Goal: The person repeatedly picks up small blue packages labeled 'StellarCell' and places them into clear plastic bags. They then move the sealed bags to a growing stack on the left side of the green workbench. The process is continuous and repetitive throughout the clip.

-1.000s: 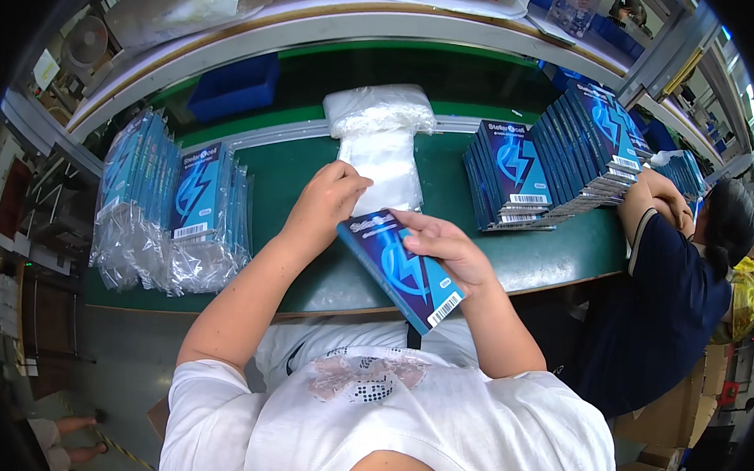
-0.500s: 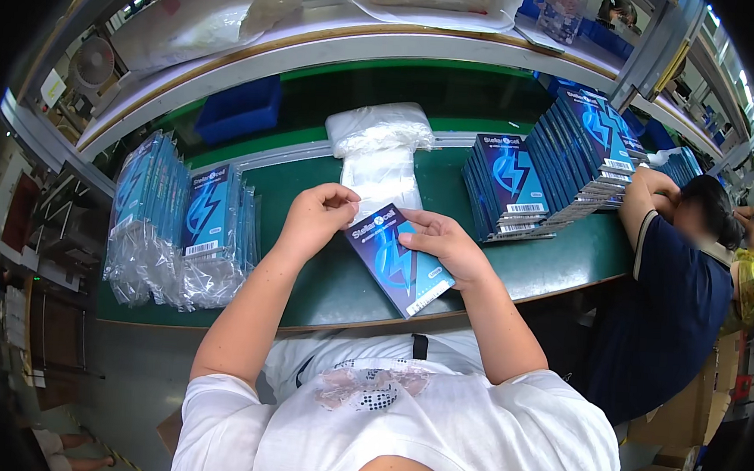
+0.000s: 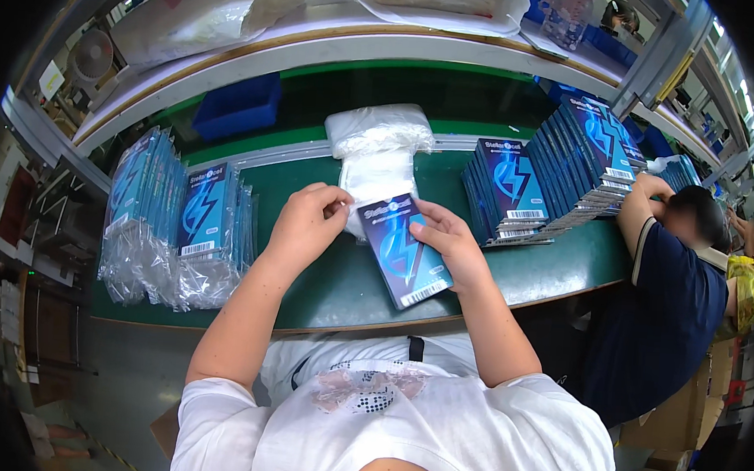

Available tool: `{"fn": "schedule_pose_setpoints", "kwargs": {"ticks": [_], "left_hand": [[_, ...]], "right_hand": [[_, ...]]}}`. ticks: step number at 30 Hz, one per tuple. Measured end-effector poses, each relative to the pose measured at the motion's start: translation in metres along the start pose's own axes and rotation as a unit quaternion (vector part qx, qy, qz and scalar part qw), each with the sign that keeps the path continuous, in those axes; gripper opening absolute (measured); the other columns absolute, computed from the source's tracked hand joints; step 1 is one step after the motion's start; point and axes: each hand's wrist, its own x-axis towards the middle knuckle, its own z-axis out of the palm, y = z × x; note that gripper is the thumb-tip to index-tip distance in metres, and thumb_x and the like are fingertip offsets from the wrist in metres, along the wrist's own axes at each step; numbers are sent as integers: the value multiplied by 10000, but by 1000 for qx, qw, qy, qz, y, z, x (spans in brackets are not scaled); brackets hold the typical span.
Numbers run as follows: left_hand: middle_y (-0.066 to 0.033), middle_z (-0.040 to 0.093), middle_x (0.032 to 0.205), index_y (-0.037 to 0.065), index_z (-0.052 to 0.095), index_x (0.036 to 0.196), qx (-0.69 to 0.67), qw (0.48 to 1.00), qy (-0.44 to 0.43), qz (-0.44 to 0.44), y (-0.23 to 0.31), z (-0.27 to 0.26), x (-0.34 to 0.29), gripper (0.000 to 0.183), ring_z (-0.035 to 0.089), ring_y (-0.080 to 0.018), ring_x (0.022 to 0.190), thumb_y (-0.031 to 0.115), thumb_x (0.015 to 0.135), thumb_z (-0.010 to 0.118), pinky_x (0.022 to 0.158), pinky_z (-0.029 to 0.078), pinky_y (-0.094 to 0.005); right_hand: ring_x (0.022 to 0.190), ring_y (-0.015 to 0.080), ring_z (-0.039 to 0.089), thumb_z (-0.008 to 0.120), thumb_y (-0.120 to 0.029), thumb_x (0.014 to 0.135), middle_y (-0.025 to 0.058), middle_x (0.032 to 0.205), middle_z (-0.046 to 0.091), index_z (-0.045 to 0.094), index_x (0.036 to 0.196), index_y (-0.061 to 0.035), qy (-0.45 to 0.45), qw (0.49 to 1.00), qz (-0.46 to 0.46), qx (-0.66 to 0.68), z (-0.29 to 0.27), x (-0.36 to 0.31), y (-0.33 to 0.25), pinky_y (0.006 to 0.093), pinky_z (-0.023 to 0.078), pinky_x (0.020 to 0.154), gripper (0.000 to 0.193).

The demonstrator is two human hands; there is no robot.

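Observation:
My right hand [image 3: 452, 244] grips a flat blue box [image 3: 403, 256] by its right edge, thumb on the printed front. The box is tilted, with its barcode end toward me. My left hand [image 3: 310, 223] is closed in a pinch just left of the box's top corner; what its fingertips hold, if anything, is too small to make out. Beyond both hands lies a stack of clear plastic bags [image 3: 377, 173], its near end partly behind the box.
At left stand rows of blue boxes in clear bags [image 3: 204, 212]. At right are unbagged box stacks [image 3: 511, 188], with a co-worker [image 3: 671, 297] beside them. A blue bin [image 3: 238, 106] sits at the back under a shelf [image 3: 320, 44] loaded with plastic packs.
The blue box has turned more upright and its top has risen slightly. My left hand has shifted a little left, still pinched. My right hand keeps hold of the box.

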Motion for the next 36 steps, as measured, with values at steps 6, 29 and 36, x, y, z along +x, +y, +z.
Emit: {"fn": "schedule_pose_setpoints", "kwargs": {"ticks": [6, 29, 36], "left_hand": [[-80, 610, 817, 18, 704, 873, -54, 997, -47, -4, -3, 3, 5, 124, 583, -162, 710, 96, 786, 665, 676, 468, -282], [-108, 592, 817, 18, 638, 967, 73, 996, -41, 32, 9, 4, -11, 200, 586, -194, 693, 1, 772, 599, 661, 481, -290], [-67, 605, 842, 9, 564, 1007, -200, 979, -37, -21, 7, 13, -36, 208, 587, -115, 743, 31, 817, 645, 663, 480, -262]], "right_hand": [[903, 167, 659, 664, -85, 815, 170, 1107, 611, 309, 1356, 110, -158, 964, 150, 149, 5, 5, 9, 270, 542, 786, 677], [905, 147, 607, 593, -34, 867, 145, 1070, 615, 424, 1264, 115, 78, 996, -10, -29, 8, 2, 29, 252, 496, 786, 457], [688, 58, 563, 716, -97, 813, 43, 773, 634, 591, 821, -4, 178, 982, -66, -1, 31, -15, 29, 185, 435, 638, 156]]}}
